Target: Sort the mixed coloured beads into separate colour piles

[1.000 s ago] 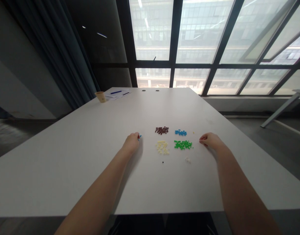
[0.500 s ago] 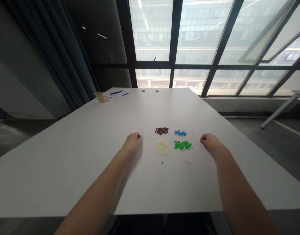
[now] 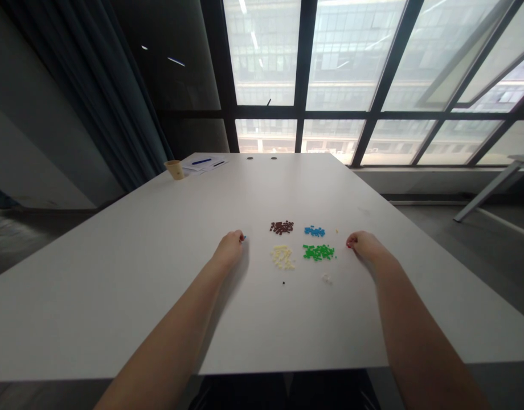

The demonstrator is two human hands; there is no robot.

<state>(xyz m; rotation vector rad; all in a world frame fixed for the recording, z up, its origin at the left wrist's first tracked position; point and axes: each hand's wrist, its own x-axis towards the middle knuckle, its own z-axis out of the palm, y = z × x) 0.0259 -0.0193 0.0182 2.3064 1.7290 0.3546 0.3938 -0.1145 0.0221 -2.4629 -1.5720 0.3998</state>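
My left hand (image 3: 232, 246) rests on the white table, left of the piles, its fingers pinched on a small blue piece (image 3: 244, 237); a speck of red shows at the fingertips. To the right of the piles, my right hand (image 3: 363, 245) is closed with small red pieces (image 3: 349, 245) at its fingertips. Between the hands lie a dark brown pile (image 3: 282, 228), a blue pile (image 3: 314, 231), a pale yellow pile (image 3: 282, 257) and a green pile (image 3: 318, 252), all of tiny pieces whose kind is too small to tell.
Nearer me are a single black piece (image 3: 283, 283) and a few whitish clear pieces (image 3: 326, 278). One yellow-orange piece (image 3: 336, 231) lies beside the blue pile. At the far left of the table (image 3: 129, 273) stand a tan cup (image 3: 174, 169) and papers with a blue pen (image 3: 201, 161).
My right hand's fingertips have shifted slightly left and more red shows at them. The left hand keeps its place with the blue piece. The piles look the same.
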